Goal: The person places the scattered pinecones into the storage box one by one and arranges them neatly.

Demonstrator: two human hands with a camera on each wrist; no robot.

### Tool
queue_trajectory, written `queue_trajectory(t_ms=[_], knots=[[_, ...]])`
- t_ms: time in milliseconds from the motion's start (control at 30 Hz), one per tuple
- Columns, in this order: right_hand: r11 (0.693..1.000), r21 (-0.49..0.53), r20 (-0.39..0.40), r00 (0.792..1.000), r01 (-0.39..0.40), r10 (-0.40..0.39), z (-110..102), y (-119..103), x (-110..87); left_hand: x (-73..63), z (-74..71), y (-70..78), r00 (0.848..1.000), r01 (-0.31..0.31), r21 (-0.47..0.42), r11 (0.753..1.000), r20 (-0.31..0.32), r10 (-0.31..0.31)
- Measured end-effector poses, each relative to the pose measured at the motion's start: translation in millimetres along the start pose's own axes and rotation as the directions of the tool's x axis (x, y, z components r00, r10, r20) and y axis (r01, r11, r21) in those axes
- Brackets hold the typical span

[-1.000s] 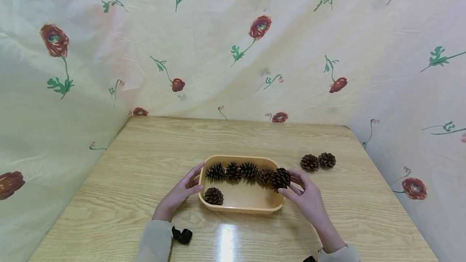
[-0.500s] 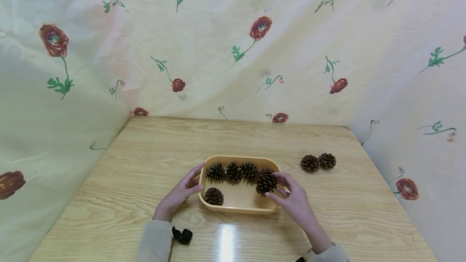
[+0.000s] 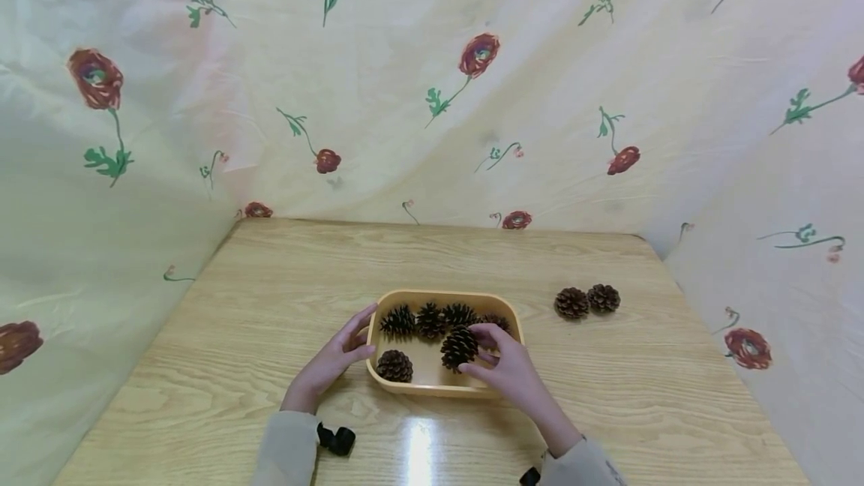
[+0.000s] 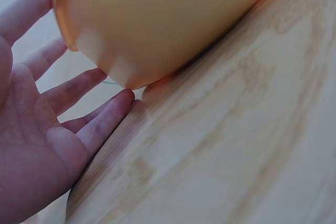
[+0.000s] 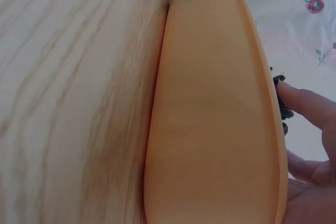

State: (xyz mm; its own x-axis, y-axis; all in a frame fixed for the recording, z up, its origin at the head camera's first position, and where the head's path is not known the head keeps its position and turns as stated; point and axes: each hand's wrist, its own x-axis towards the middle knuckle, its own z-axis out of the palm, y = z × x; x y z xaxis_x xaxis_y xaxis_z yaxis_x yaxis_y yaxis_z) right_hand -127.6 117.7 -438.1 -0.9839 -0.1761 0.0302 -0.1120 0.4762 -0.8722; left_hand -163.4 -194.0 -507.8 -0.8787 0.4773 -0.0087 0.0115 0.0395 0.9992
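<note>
A yellow-orange oblong box (image 3: 445, 390) with rounded corners stands on the table. My right hand (image 3: 508, 368) pinches a dark pine cone (image 3: 459, 348) between thumb and fingers, over the middle of the box in the head view. In the right wrist view, part of that pine cone (image 5: 283, 100) shows past the box wall (image 5: 215, 103). My left hand (image 3: 334, 357) rests on the box's left end; the left wrist view shows its fingers (image 4: 79, 90) fairly straight against the outer wall. Along the back of the box lie several pine cones (image 3: 398, 321), and one pine cone (image 3: 394, 366) lies front left.
Two more pine cones (image 3: 571, 304) lie side by side on the wooden table (image 3: 304, 253), right of the box and farther back. A flower-printed cloth (image 3: 405, 96) hangs behind the table and along both sides.
My right hand has carried the pine cone leftward, from the box's right end to its middle. The left hand has stayed at the left end.
</note>
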Motion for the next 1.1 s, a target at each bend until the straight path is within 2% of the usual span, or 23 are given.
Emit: queue_trajectory(t_ms=[300, 467, 567, 767, 1100], knots=[[0.997, -0.074, 0.085, 0.996, 0.025, -0.018, 14.7, -4.4, 6.6, -0.7, 0.6, 0.2, 1.000, 0.026, 0.010, 1.000, -0.018, -0.026], [0.991, -0.135, 0.152, 0.988, 0.024, -0.004, 19.2, -5.9, 8.7, -1.3, 2.3, 1.0, 0.998, 0.044, 0.001, 0.999, -0.037, -0.044], [0.990, -0.136, 0.185, 0.983, 0.028, -0.003, 21.6, -5.8, 10.2, -1.6, 2.7, 1.6, 0.998, 0.044, -0.006, 0.999, -0.038, -0.044], [0.987, -0.157, 0.206, 0.978, 0.045, -0.012, 26.4, -4.6, 13.5, -0.9, 2.7, 1.5, 0.998, 0.053, -0.014, 0.998, -0.033, -0.054], [0.983, -0.176, 0.264, 0.965, 0.058, -0.009, 29.9, -4.8, 15.7, -0.7, 2.0, 1.3, 0.999, 0.028, 0.003, 1.000, -0.022, -0.028]])
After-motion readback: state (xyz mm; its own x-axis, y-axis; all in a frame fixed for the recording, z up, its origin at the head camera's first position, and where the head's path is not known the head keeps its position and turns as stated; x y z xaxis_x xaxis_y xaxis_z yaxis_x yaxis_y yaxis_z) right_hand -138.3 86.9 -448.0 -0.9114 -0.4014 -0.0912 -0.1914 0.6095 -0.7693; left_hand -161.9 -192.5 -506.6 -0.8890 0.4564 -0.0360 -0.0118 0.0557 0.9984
